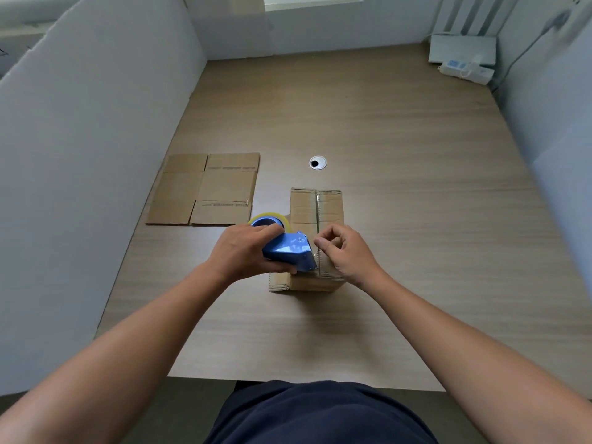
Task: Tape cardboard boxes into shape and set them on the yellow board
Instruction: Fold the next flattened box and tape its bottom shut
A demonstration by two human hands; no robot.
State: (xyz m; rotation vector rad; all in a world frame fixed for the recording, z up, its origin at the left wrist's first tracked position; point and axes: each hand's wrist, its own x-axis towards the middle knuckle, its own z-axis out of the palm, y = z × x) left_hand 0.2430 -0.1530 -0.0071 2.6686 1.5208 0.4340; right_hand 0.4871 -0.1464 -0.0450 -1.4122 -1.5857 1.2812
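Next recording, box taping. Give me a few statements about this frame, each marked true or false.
1. The left hand grips a blue tape dispenser. True.
2. The right hand is spread flat and open. False: its fingers are curled, pinching at the tape strip along the top seam of the box.
3. A flattened cardboard blank lies to the left of the box. True.
4. The box stands on a yellow board. False: it stands on the wooden table; no yellow board is in view.
5. Two formed boxes are on the table. False: only one is formed.
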